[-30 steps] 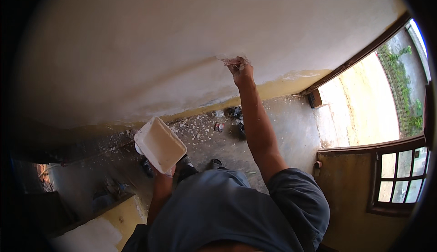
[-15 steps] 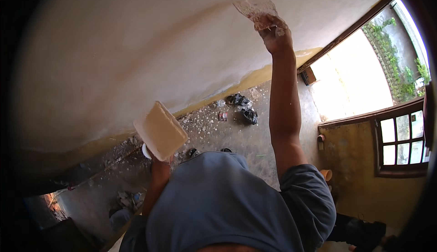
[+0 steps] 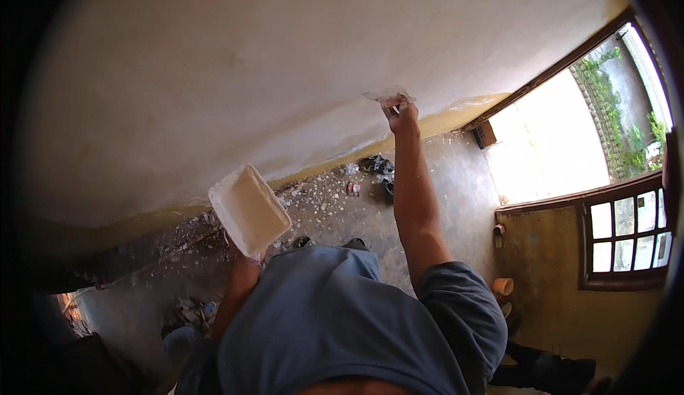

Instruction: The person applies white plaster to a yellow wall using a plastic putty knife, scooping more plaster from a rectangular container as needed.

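My left hand (image 3: 246,263) is closed under the near end of a white rectangular tub (image 3: 251,213), which is tilted and holds cream-coloured plaster paste. Most of those fingers are hidden by the tub. Ahead, my right hand (image 3: 403,113) grips a thin, partly see-through spreader (image 3: 387,96) smeared with paste. Its blade lies flat against the wall (image 3: 214,95), which is coated off-white over most of its face. My right arm is stretched out and paste clings to the fingers.
White crumbs litter the floor (image 3: 320,202) along the wall's foot. Dark plastic bags (image 3: 376,165) and a small red packet (image 3: 353,190) lie there. To the right are a bright doorway, a barred window (image 3: 630,231) and an orange pot (image 3: 503,286). Rubble (image 3: 192,314) sits at lower left.
My right hand has drawn the spreader down the wall, toward me and slightly left. The tub in my left hand has tipped slightly, showing more of the paste inside.
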Action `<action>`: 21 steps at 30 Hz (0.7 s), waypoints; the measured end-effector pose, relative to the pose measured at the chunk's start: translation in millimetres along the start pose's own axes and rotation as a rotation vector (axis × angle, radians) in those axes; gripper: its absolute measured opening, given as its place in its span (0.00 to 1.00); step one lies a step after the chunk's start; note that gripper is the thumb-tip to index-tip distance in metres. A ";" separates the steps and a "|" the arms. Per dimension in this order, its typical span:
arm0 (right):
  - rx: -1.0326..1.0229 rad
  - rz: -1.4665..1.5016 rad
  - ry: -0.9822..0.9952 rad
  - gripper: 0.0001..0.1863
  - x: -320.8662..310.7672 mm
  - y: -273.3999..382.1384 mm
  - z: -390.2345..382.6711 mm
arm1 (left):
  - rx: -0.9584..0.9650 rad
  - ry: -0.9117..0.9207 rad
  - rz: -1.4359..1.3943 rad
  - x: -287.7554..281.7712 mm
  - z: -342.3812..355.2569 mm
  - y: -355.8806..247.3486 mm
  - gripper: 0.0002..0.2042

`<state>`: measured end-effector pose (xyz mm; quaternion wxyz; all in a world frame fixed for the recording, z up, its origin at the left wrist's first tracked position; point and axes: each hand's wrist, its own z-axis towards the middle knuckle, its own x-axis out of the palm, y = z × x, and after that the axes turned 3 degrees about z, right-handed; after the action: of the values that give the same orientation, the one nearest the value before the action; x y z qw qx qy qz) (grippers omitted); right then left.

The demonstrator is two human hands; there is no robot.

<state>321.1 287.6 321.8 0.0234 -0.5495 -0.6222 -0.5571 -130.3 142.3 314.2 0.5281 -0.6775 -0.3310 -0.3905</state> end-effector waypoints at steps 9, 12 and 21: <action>-0.185 -0.073 0.062 0.13 127.0 107.5 -49.9 | -0.050 0.039 0.024 -5.1 12.2 -0.3 0.27; -0.224 0.017 0.125 0.05 179.7 180.7 -43.6 | -0.068 0.055 0.042 -0.7 19.0 5.0 0.27; -0.492 0.054 0.639 0.05 157.0 305.5 -58.4 | -0.048 0.072 0.093 27.4 30.9 39.0 0.28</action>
<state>441.9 280.3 648.5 0.0980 -0.3542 -0.4168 -0.8314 -78.2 164.7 316.2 0.5408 -0.6901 -0.2706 -0.3976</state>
